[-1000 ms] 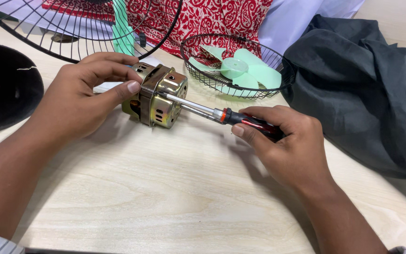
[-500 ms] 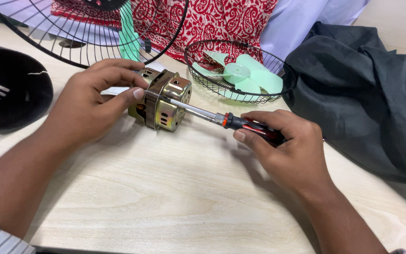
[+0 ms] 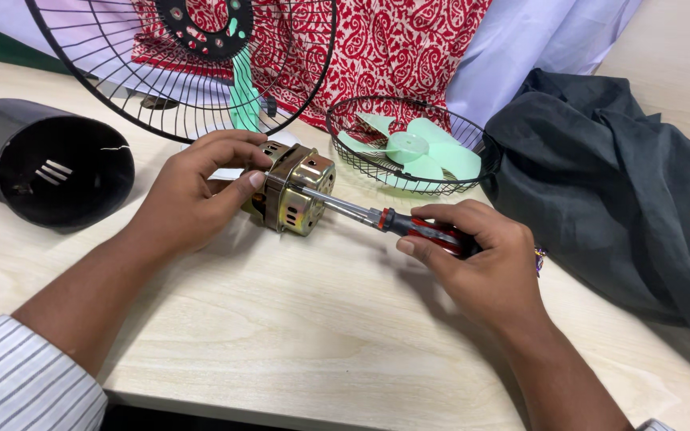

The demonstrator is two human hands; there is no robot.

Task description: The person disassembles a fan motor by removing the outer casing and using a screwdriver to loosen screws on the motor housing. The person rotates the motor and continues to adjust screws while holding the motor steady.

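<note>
— Where is the fan motor [image 3: 291, 197] found, and how is it held?

— It is seen on the pale wooden tabletop [image 3: 297, 335], a little left of the frame's centre, lying on its side. The left hand [image 3: 193, 195] is closed over its rear and top, the thumb pressed against the brass-coloured end plate.

— And the screwdriver [image 3: 385, 219]?

— Its red-and-black handle is wrapped in the closed grip of the right hand [image 3: 481, 263], right of centre. The long axis of the shaft runs from lower right up to the left, and the tip is set against the motor's end plate, so the motor lies up and to the left of that grip. The left hand is much the nearer to the motor; the right is kept apart from it by the length of the shaft.

— What is placed around them?

— A black cylindrical housing [image 3: 41, 164] is seen at the left edge, a large wire fan guard [image 3: 193, 80] at upper left, a smaller wire guard [image 3: 409, 144] holding green blades [image 3: 417, 152] above centre, and dark cloth [image 3: 616, 191] at right.
</note>
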